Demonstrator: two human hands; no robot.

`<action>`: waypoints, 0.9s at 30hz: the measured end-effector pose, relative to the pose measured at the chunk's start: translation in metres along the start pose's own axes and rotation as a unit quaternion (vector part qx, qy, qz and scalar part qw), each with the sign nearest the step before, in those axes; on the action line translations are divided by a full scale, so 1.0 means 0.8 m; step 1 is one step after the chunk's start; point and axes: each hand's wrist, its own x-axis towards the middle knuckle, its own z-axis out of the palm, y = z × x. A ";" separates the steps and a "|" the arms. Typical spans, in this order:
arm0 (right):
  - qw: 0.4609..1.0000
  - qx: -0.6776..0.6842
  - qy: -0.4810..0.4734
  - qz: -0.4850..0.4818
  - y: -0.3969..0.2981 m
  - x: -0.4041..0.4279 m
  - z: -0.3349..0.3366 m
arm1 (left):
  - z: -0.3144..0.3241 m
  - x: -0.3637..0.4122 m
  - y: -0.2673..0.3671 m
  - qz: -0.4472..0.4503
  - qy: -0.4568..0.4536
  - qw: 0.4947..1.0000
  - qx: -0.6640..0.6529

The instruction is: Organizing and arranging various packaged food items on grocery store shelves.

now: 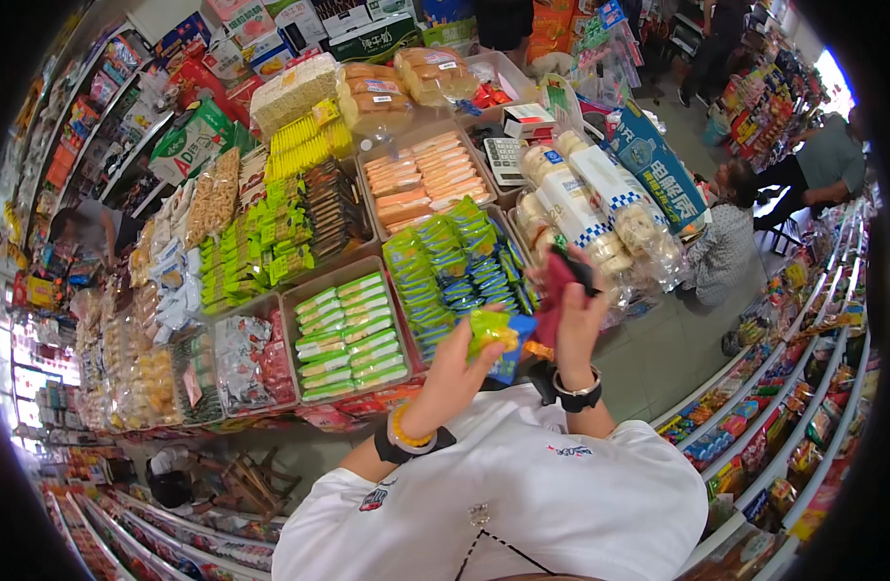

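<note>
My left hand (448,374) grips a yellow-green and blue snack packet (499,335) in front of my chest. Beside it, my right hand (579,330) is closed around a dark red and black item (561,290); whether it is a pouch or cloth I cannot tell. A bit of orange wrapper (539,350) shows below that item. Just beyond my hands stands a bin of green and blue wrapped snacks (452,261). To its left, a plastic bin (403,319) holds rows of green-and-white packets (350,334).
Bagged steamed buns (590,196) lie on the display's right side, near a calculator (504,161) and a blue cardboard sign (655,167). Farther back are bagged bread loaves (376,91). Snack shelves (779,407) line the right. People (720,232) are nearby, and a wooden stool (260,479) stands lower left.
</note>
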 end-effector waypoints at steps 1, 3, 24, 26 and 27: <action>0.996 -0.004 0.035 -0.078 -0.005 0.002 -0.004 | 0.004 0.006 -0.010 0.002 0.001 1.000 -0.003; 0.993 -0.021 0.045 -0.109 -0.024 -0.001 -0.012 | 0.011 0.016 -0.028 -0.087 0.061 0.984 -0.141; 0.925 -0.305 0.220 -0.059 -0.041 -0.006 -0.146 | -0.089 0.120 -0.059 -0.076 0.046 0.969 0.230; 0.926 -0.312 0.211 -0.019 -0.032 -0.016 -0.140 | -0.073 0.135 -0.121 0.107 0.019 0.916 0.385; 0.926 -0.312 0.214 -0.019 -0.030 -0.019 -0.135 | -0.062 0.142 -0.145 0.108 0.016 0.916 0.385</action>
